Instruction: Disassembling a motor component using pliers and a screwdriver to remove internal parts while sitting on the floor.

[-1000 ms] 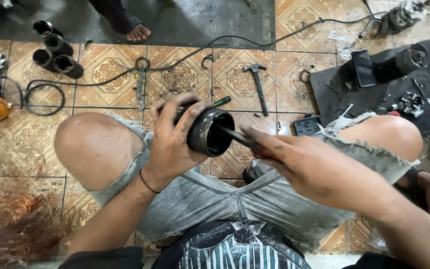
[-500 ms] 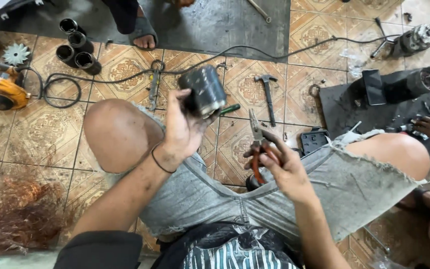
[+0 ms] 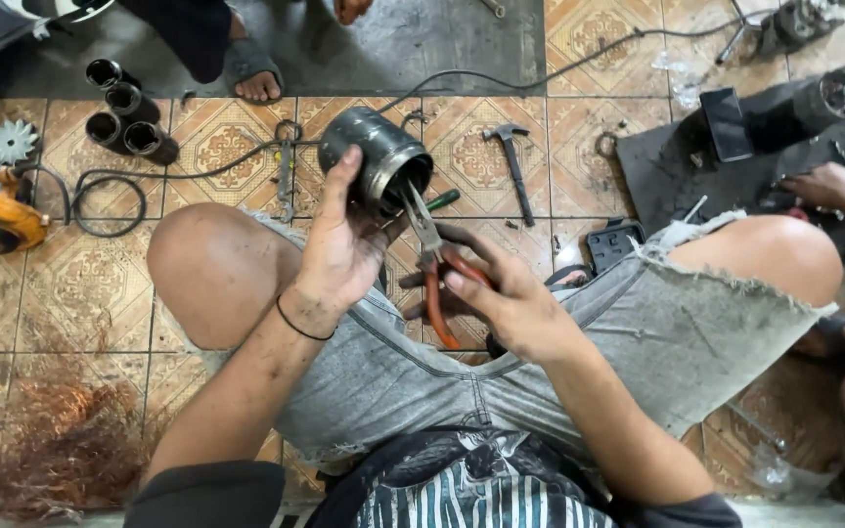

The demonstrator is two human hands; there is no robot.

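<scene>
Two forearms reach out over my bent knees above the tiled floor (image 3: 70, 293). I see my left hand (image 3: 339, 254) raised, fingers wrapped around the dark metal cylinder (image 3: 376, 161), its open end tilted toward me. My right hand (image 3: 515, 303) grips the red-handled pliers (image 3: 434, 269), whose tips rest at the cylinder's rim.

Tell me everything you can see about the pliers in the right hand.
The pliers have orange-red handles and grey metal jaws that look worn. The right hand grips the handles above the lap. They point up and left, their tip at the open mouth of the dark metal cylinder held by the left hand.
</scene>
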